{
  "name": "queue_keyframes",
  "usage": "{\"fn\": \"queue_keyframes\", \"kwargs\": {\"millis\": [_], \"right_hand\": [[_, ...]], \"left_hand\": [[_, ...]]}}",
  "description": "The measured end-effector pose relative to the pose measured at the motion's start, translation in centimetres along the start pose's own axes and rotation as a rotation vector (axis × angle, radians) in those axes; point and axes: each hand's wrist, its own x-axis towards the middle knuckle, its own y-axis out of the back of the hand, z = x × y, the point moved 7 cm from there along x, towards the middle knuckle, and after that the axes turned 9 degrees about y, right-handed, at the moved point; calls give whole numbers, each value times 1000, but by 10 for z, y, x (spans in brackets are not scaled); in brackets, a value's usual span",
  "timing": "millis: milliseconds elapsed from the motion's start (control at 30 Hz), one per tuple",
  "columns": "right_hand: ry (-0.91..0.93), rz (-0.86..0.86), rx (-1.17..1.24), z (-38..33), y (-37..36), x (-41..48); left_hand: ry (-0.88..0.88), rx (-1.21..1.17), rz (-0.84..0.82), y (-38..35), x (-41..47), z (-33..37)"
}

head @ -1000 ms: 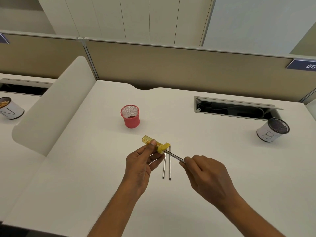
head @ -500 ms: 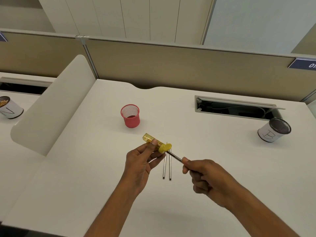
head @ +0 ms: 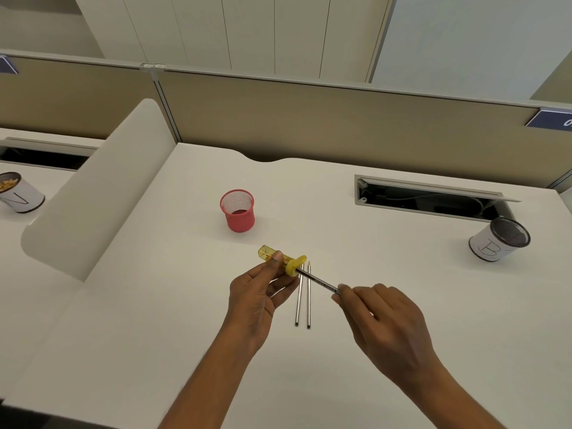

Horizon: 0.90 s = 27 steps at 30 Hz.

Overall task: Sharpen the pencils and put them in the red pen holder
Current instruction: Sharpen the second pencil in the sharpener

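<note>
Head view
Left hand: the left hand [head: 258, 297] is raised over the white desk [head: 185, 305], thumb on top and fingers beneath, closed around the yellow pencil sharpener [head: 280, 261].
Yellow pencil sharpener: a translucent yellow tube with an opaque yellow cap end; it lies slanted, its clear end pointing up-left and its cap end toward the right hand.
Right hand: the right hand [head: 382, 322] pinches the rear part of the dark pencil [head: 317, 280] between thumb and fingertips; the other fingers are spread loosely.
Dark pencil: its front end sits in the sharpener's cap end and its shaft runs down-right into the right hand; its tip is hidden inside the sharpener.
Two pencils on the desk: two grey pencils [head: 303, 297] lie side by side, nearly parallel, between the two hands, tips pointing away from the person. The right one shows a sharpened point; the left one's tip is hidden behind the sharpener and the held pencil.
Red pen holder: the red mesh pen holder [head: 237, 211] stands upright beyond the hands, well apart from them; no pencil shows in it.
Right side of desk: a dark mesh cup with a white paper wrap [head: 498, 243] marked "B" stands near an open cable tray [head: 433, 196].
Left side: a curved white divider [head: 93, 193] separates a neighbouring desk, where another white-wrapped cup [head: 18, 193] stands.
Back: a beige partition [head: 309, 119] runs along the desk's far edge.
</note>
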Motion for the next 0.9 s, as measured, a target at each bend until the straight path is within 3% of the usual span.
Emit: {"fn": "queue_keyframes", "kwargs": {"millis": [100,233,367,500,567,667,900], "right_hand": [[-32,-5,33,0,-2,2],[-273,-59,336,7,-5,3],[-774,-109,832,18,-24,-10],[-1341,-365,1332,15,-49,-30],[-1530,-435,1564,8,-52,-35],[-1595,-517,1669,4,-51,-37],[-1366,-553,1518,23,-41,-35]], "left_hand": [[0,2,-11,-2,-1,0],[-17,30,-26,-2,-1,4],[-25,38,-46,-3,-3,5],[-33,71,-42,-2,-4,6],[-30,69,-36,-1,-4,5],[-26,60,-27,-1,-5,4],[-17,1,10,6,-2,8]]}}
